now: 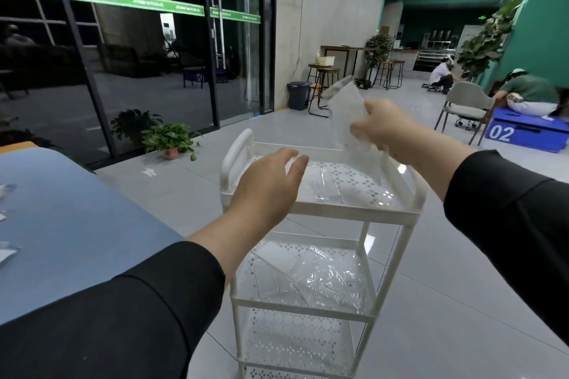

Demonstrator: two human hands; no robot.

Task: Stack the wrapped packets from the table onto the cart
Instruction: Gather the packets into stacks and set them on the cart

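Cart (354, 211): packets on top tray (326, 188) and middle tray (311, 277). Right hand (385, 129) pinches one packet (351, 120) above the top tray; left hand (268, 188) loose, empty. Surface (77, 224): a few packets (4, 252) remain. Partway done.

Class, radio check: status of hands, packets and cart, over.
Right hand grips packet above cart. Left hand open, over top shelf. Nothing blocking.

Café-style lobby: glass doors (234, 40), bar stools (326, 83), display counter (431, 58)
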